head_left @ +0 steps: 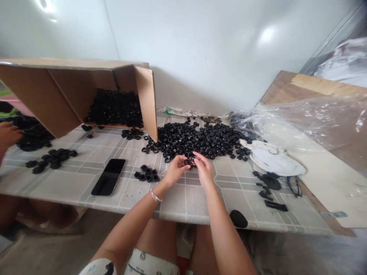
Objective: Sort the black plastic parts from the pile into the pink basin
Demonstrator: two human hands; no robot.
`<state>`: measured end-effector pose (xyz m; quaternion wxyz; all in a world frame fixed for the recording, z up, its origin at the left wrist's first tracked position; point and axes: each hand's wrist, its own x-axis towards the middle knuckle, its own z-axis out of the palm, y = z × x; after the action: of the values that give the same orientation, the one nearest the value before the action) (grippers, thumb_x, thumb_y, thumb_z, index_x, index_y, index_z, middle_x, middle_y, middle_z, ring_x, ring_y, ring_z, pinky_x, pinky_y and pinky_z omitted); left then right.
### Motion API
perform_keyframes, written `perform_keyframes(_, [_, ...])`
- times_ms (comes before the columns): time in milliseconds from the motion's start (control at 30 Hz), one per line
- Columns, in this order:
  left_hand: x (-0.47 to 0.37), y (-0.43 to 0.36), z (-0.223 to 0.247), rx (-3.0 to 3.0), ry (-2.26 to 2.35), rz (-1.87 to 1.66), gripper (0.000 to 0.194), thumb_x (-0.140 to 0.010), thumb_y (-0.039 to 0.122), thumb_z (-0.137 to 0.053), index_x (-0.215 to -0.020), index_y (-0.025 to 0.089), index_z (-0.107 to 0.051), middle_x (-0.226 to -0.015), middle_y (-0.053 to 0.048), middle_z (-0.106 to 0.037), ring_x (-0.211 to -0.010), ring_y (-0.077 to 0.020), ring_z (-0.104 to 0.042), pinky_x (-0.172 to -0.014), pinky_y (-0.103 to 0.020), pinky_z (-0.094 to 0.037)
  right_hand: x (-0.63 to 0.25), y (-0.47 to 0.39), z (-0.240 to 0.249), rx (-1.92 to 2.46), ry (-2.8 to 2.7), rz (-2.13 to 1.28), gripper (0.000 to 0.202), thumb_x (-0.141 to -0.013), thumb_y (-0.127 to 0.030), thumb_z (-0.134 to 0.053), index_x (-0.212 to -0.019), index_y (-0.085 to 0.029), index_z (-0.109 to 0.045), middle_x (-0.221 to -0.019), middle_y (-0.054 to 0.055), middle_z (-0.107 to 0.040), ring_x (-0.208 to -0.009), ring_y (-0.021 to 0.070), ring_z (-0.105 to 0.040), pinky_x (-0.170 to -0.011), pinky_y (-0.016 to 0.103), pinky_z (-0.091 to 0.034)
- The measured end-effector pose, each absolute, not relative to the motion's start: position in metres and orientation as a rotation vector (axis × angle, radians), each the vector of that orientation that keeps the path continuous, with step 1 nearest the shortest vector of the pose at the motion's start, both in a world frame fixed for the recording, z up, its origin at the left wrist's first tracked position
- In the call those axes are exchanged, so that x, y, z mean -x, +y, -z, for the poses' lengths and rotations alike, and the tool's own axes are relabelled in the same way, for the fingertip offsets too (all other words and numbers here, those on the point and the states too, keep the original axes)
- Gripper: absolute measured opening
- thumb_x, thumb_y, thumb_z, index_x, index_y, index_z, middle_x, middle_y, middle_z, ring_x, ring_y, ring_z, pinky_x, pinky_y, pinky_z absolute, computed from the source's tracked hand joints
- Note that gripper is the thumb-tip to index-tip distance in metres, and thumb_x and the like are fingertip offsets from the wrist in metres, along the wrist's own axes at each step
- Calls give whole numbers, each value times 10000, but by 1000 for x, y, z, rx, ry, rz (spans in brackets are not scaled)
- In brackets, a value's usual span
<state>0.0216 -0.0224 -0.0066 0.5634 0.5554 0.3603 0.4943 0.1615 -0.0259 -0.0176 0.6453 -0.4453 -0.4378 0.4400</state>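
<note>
Just in front of a large heap of small black plastic rings (pixel 186 137), my two hands come close together over the table. Between the thumb and fingers of my left hand (pixel 175 170) is a black plastic ring (pixel 187 162). My right hand (pixel 204 168) pinches a small black piece (pixel 193 159) beside it; its exact shape is too small to make out. Left of my left wrist lies a small group of black ring pieces (pixel 147 174) on the checked tablecloth.
A cardboard box (pixel 65 91) on its side holds more black rings. A phone (pixel 109 177) lies on the tablecloth. At far left a co-worker's hand (pixel 10 133) is near black parts. To the right are a white cloth (pixel 275 158), clear plastic film (pixel 315 118) and black scraps (pixel 275 206).
</note>
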Motion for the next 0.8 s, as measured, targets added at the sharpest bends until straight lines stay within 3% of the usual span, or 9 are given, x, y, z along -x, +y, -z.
perform_keyframes(267, [-21, -26, 3, -1418, 944, -1133, 328, -673, 245, -743, -864, 171, -487, -813, 15, -566, -733, -108, -577, -706, -255, -475, -163, -40, 15, 1040, -1081, -1148, 253, -678, -394, -705, -854, -221, -653, -843, 14, -661, -799, 167, -597, -751, 311, -494])
perform_keyframes(467, [-13, -23, 2, -1718, 1021, -1110, 268, -690, 220, -722, -852, 172, -514, -846, 5, -565, -785, -128, -551, -742, -272, -461, -164, -41, 16, 1013, -1120, -1244, 301, -647, -375, -742, -896, -221, -672, -873, 10, -689, -818, 171, -625, -780, 326, -502])
perform_keyframes(800, [-4, -21, 7, -2228, 1007, -1074, 112, -789, 126, -569, -838, 184, -487, -913, -35, -525, -852, -159, -512, -768, -301, -452, -158, -41, 16, 1129, -1253, -1041, 227, -660, -410, -720, -757, -212, -670, -755, 28, -689, -740, 197, -617, -736, 356, -493])
